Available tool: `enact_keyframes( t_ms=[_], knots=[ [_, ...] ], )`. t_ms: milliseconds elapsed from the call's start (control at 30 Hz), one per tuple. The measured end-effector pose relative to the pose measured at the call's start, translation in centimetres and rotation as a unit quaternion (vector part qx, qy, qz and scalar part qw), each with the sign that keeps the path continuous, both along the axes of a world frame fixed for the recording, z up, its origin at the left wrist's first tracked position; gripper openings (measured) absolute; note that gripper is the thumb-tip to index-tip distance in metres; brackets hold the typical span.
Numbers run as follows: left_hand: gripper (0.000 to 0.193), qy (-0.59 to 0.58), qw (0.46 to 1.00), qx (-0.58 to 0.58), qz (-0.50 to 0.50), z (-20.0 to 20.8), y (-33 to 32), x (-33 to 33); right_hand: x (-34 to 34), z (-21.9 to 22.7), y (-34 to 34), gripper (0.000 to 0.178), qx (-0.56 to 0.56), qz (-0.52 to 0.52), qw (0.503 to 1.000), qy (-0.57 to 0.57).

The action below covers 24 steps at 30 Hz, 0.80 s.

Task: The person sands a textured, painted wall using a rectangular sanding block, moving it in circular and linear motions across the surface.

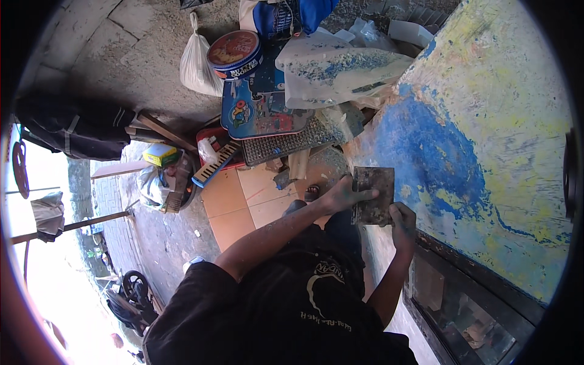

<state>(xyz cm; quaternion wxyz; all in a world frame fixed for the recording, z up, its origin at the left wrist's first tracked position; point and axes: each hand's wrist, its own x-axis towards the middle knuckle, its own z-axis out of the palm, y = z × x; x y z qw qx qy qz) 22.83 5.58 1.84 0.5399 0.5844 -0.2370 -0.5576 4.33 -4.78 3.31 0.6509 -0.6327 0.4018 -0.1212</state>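
We Held a Dark Plate (pixel 382 207) Near a Peeling Wall (pixel 496 109)

We had the flat, squarish plate in front of us, just left of the wall, its broad face turned up toward us. Our left hand (pixel 339 198) gripped its left edge: the thumb lay across the face, and the other fingers were mostly hidden, so we could not tell how they were set. Our right hand (pixel 404 227) held the near right corner, its fingers bent in close against the edge. The plate looked worn and stained, with grey and brown marks.

On our right, the wall showed pale yellow and white paint, flaked in places, around a large blue patch (pixel 432 158). Near us on that side stood a dark cabinet (pixel 462 310) with glass in its front.

Beyond the plate, to the far left, a round tin (pixel 236 53) sat on a blue board (pixel 258 115), with a white bag (pixel 198 67) beside it. Right of the tin, a plastic sheet (pixel 340 76) carried blue and pale flakes. A toy keyboard (pixel 216 167) lay left of the tiles (pixel 228 198), and a yellow box (pixel 161 154) was farther left. A black jacket (pixel 79 128) was at the far left edge.
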Motion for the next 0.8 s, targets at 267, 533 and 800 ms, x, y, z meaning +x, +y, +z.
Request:
enact_keyframes(
  t_ms=[267,533,800],
  knots=[
    [0.046,0.024,0.998,0.052,0.008,-3.6,2.5,-0.2,0.9,-2.2,1.9,0.027,0.098,0.071,0.992,-0.037],
    [0.052,-0.043,0.998,0.01,0.054,0.5,2.5,-3.1,1.6,0.5,0.8,0.031,-0.036,0.111,0.993,0.021],
    [0.054,-0.122,0.991,-0.015,0.051,-2.5,2.2,-5.8,-0.5,1.0,-0.5,0.033,-0.154,0.113,0.98,0.058]
  ],
)
